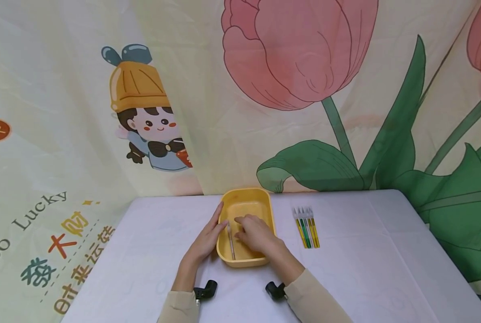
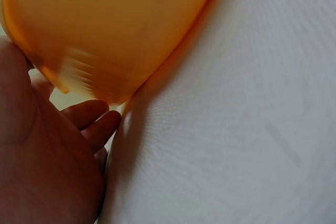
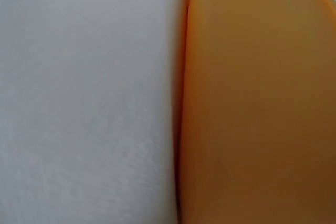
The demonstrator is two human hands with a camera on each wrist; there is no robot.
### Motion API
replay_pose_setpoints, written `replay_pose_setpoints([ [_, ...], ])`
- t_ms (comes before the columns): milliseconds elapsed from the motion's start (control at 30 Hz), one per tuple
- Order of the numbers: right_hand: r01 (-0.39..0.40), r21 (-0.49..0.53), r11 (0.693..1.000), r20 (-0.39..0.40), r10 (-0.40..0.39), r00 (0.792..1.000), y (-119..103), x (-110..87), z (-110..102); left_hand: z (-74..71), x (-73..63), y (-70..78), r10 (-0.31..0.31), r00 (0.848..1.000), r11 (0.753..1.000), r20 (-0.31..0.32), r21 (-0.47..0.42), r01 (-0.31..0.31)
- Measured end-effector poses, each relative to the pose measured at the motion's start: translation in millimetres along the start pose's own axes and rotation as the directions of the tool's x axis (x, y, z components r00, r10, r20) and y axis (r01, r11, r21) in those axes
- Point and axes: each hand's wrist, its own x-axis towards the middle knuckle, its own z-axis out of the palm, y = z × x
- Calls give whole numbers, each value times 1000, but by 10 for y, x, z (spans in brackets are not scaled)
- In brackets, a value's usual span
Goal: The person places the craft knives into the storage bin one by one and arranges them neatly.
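A yellow plastic tray (image 1: pixel 245 263) with rounded corners stands on the table, its long side running away from me. My left hand (image 1: pixel 205 237) holds its left side, thumb at the rim and fingers along the outer wall. In the left wrist view, the fingers (image 2: pixel 100 129) lie against the orange-looking wall. Inside the tray, a slim silver pen-like stick (image 1: pixel 231 242) lies along the left wall. My right hand (image 1: pixel 256 233) reaches in over the near right rim, index finger pointing left and thumb apart from it, holding nothing. The right wrist view shows only the tray's outer wall (image 3: pixel 262 103) and the cloth.
Right of the tray, several slim pen-like sticks (image 1: pixel 306 229) with clear caps lie side by side, in yellow, green and silver. A white cloth covers the table (image 1: pixel 369 269). Behind it hangs a printed curtain (image 1: pixel 208 134) with tulips and a cartoon figure.
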Motion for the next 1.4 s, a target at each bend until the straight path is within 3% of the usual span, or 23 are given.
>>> replay_pose_setpoints([
  [367, -7, -8, 1000, -21, 7, 1000, -28, -67, -95, -38, -23, 153, -61, 998, 998, 28, -10, 61],
  [500, -7, -11, 1000, -46, 7, 999, -7, -119, -128, -17, 5, 53, -36, 999, 999, 16, 3, 36],
  [700, -2, -19, 1000, -87, 0, 996, 53, -180, -203, 4, 2, 30, -12, 1000, 1000, -4, 14, 12],
  [1133, 19, 76, 997, -191, -4, 981, 165, -249, -362, 7, 18, 9, -19, 1000, 1000, -14, 14, 19],
  [1400, 19, 78, 997, -254, 1, 967, 237, -315, -469, 16, 5, -3, -31, 999, 999, -17, 10, 32],
])
